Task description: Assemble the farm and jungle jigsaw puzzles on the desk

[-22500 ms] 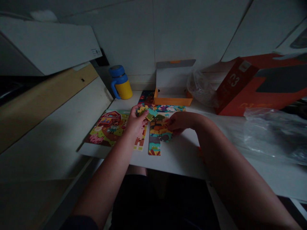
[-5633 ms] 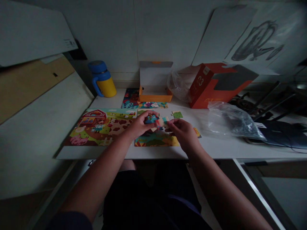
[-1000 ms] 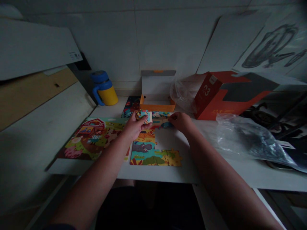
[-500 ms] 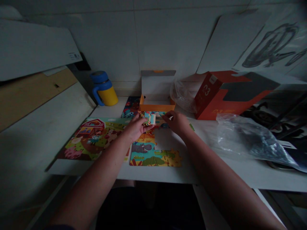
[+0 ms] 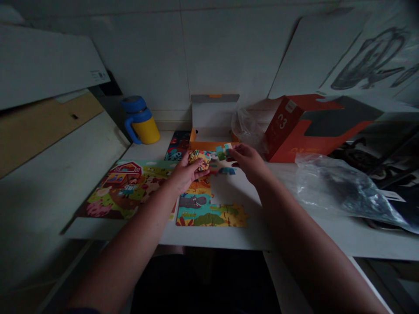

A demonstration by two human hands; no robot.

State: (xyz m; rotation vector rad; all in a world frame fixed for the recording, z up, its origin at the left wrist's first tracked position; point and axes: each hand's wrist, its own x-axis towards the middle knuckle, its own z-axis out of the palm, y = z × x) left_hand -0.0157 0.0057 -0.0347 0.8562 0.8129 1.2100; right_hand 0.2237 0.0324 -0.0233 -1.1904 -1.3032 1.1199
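My left hand (image 5: 188,175) is closed around a stack of jigsaw puzzle pieces (image 5: 200,159), its thumb lying on top. Between the fingertips of my right hand (image 5: 247,160) is a single puzzle piece (image 5: 224,151), green and teal with a pale part. Both hands are held above a partly joined jigsaw puzzle (image 5: 209,216) on the white table. A grey hippo and green bushes show in its lower rows. Its upper part is partly covered by my hands, and a bare white gap lies inside it on the right.
A farm picture puzzle (image 5: 127,192) lies to the left. Behind stand a blue and yellow mug (image 5: 143,124) and an open orange box (image 5: 214,145) on a dark picture sheet (image 5: 176,146). At right are a red box (image 5: 294,131) and clear plastic bags (image 5: 340,192).
My right hand has raised a green and teal piece into view beside the stack. The stack in my left hand now shows a yellow patterned top where a pale teal piece was.
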